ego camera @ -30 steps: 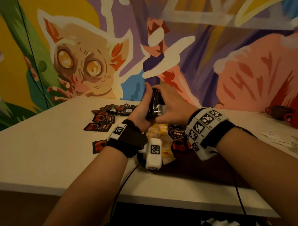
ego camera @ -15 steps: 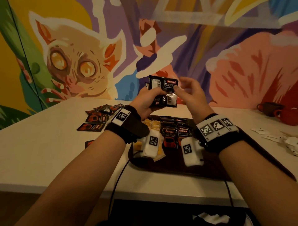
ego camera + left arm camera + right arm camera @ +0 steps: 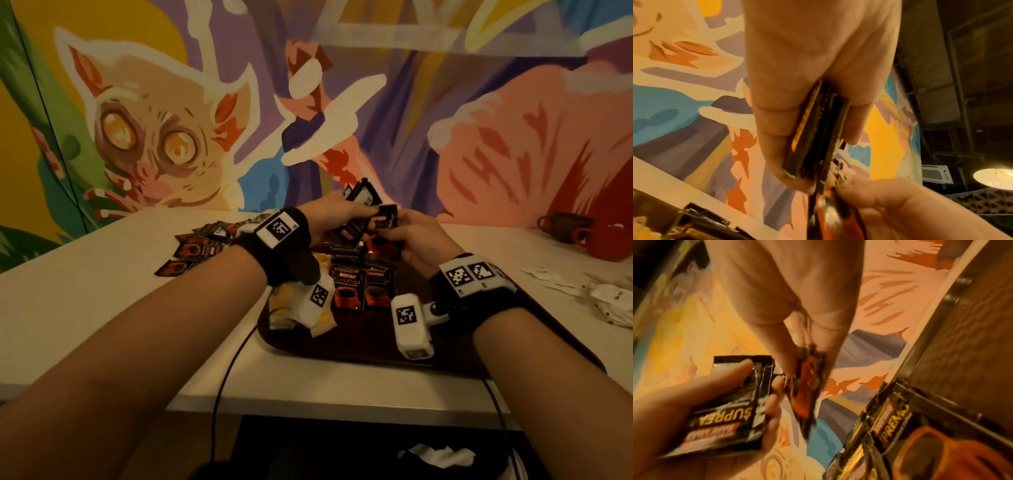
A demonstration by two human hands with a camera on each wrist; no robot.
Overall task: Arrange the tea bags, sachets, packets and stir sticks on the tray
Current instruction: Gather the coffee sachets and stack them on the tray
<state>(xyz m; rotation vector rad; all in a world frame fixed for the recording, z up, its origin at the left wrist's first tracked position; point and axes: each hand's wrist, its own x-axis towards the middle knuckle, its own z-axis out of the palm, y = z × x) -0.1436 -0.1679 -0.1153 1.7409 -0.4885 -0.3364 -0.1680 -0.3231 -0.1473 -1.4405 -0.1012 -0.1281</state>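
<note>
Above the far end of the dark brown tray (image 3: 359,346), my left hand (image 3: 337,219) grips a stack of black coffee sachets (image 3: 363,197) edge-on between thumb and fingers (image 3: 774,129). My right hand (image 3: 394,233) pinches a single black-and-red sachet (image 3: 387,219) right beside the stack; it is blurred in the right wrist view (image 3: 807,386). Two coffee sachets (image 3: 346,284) lie side by side on the tray. Yellow tea bags (image 3: 284,305) lie at the tray's left end, partly hidden by my left wrist.
Several loose coffee sachets (image 3: 195,250) are scattered on the white table left of the tray. White paper packets (image 3: 609,298) lie at the right, with a red mug (image 3: 603,240) and a brown mug (image 3: 561,229) behind them. A painted wall backs the table.
Both hands have come down from in front of the wall to just above the tray. The right hand, open half a second ago, now pinches one sachet beside the stack.
</note>
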